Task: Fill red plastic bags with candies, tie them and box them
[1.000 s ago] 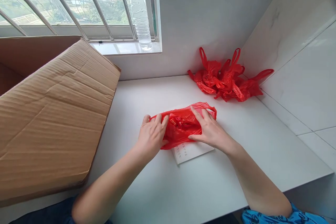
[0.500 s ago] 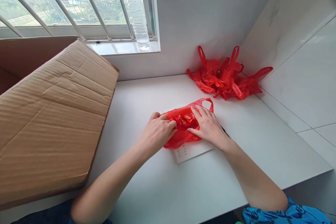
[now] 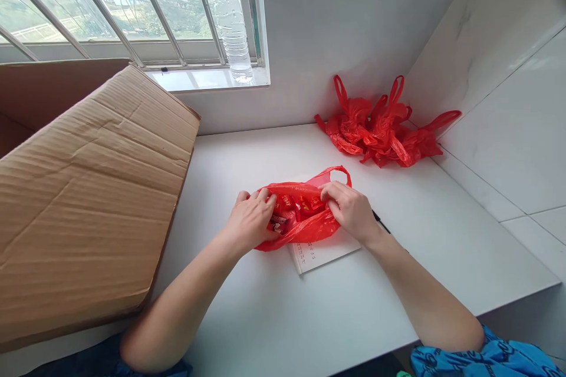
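Note:
A red plastic bag (image 3: 305, 215) lies on the white table (image 3: 309, 306), partly over a white printed sheet (image 3: 325, 250). My left hand (image 3: 250, 221) grips the bag's left side with curled fingers. My right hand (image 3: 351, 209) pinches its right side near one handle loop. The bag's mouth is held apart between both hands, and several small red packets show inside it.
A heap of red plastic bags (image 3: 380, 129) sits in the far right corner against the tiled wall. A large cardboard box (image 3: 84, 188) fills the left. A clear water bottle (image 3: 230, 17) stands on the windowsill. A dark pen (image 3: 380, 222) lies behind my right wrist.
Both hands went from lying flat on the bag to gripping its edges. The bag's mouth has been pulled apart, and the packets inside now show.

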Motion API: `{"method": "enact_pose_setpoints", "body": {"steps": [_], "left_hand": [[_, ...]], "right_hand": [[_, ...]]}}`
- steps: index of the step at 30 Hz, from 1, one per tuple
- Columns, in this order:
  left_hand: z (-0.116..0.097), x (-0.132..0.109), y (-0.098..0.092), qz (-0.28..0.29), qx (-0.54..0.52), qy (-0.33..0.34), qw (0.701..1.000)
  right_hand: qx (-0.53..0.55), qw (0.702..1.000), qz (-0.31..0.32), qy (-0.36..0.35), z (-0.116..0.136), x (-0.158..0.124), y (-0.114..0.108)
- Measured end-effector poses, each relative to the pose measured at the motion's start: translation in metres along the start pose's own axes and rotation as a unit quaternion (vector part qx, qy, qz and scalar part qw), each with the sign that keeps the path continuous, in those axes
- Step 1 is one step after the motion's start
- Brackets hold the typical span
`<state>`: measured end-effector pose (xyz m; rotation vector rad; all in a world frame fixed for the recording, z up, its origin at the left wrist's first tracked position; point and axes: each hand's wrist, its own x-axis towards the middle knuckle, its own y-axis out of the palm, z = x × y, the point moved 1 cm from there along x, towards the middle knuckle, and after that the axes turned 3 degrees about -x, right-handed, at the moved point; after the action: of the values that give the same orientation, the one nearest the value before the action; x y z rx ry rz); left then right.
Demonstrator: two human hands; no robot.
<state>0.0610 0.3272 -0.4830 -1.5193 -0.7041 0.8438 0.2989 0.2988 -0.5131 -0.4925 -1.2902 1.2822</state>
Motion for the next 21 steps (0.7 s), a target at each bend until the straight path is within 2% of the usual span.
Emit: {"method": "enact_pose_setpoints", "body": {"steps": [3,6,10,13,15,17,21], "left_hand": [[0.001,0.001,-0.004,0.01,-0.012,0.007,1.0],[0.003,0.003,-0.011,0.017,-0.024,0.005,1.0],[0.006,0.006,-0.011,0.001,-0.015,-0.002,1.0],[0.008,0.009,-0.006,-0.017,0.0,-0.004,1.0],[0.009,0.01,-0.005,-0.046,0.01,0.006,0.999],[0.008,0.009,-0.007,-0.09,0.012,0.014,0.996],[0.003,0.005,-0.019,-0.182,-0.038,0.021,0.982]], "right_hand": [[-0.061,0.998,0.001,0.033,-0.006,-0.002,0.007],[-0.095,0.994,0.042,0.045,-0.01,-0.003,0.012],[-0.095,0.989,0.092,0.066,-0.014,-0.005,0.015],[-0.068,0.99,0.097,0.071,-0.016,-0.005,0.012],[-0.036,0.996,0.064,0.059,-0.015,-0.005,0.006],[0.002,0.999,0.006,0.038,-0.012,-0.003,0.0],[0.04,0.995,-0.085,-0.015,-0.002,-0.001,-0.007]]}}
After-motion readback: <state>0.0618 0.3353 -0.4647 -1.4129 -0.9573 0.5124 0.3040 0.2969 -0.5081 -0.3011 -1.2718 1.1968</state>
